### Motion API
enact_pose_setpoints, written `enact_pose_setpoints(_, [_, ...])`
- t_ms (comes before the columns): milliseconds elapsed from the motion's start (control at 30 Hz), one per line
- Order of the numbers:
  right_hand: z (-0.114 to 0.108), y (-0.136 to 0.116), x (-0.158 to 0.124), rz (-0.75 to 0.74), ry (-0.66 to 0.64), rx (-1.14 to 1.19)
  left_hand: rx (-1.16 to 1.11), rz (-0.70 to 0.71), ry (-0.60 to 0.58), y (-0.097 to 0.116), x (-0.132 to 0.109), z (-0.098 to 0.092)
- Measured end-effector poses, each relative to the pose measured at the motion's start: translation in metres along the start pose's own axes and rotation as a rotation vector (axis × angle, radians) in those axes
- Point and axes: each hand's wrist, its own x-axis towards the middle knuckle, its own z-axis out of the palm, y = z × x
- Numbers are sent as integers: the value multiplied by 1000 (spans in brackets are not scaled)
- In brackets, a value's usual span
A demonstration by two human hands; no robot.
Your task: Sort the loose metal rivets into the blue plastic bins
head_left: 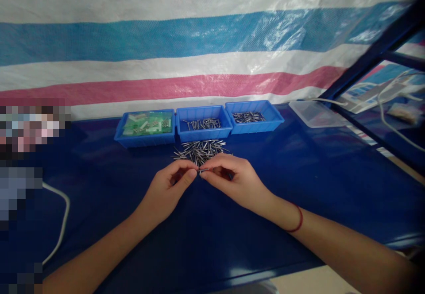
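Observation:
My left hand (172, 183) and my right hand (237, 179) meet over the middle of the blue table, fingertips nearly touching. Between them is a thin metal pin (202, 170), pinched at its left end by my left thumb and forefinger and at its right end by my right ones. Just beyond the hands lies a loose pile of similar metal pins (201, 150), partly hidden by my fingers. Behind the pile, the middle blue bin (204, 133) holds more thin metal pieces. A red cord circles my right wrist.
The left blue bin (146, 141) holds a green plastic bag (149, 121) with small pieces. The right blue bin (255, 127) contains short metal pins. A clear plastic lid or tray (318, 114) lies near a dark metal frame (368, 55). A white cable (66, 210) curves at left.

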Motion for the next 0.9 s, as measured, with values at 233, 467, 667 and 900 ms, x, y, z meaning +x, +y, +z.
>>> enact_pose_setpoints(233, [0,-4,0,-15,33,48,-31,-37,-56,-4,-3,3])
enact_pose_setpoints(467, [-1,-3,-1,-26,9,26,-24,-49,-95,-8,-3,5])
enact_pose_setpoints(667, [-1,-4,-1,-46,6,25,10,-5,-67,-6,-3,4])
enact_pose_setpoints(900, [-1,0,-1,-52,13,-31,2,61,-17,-6,-2,4])
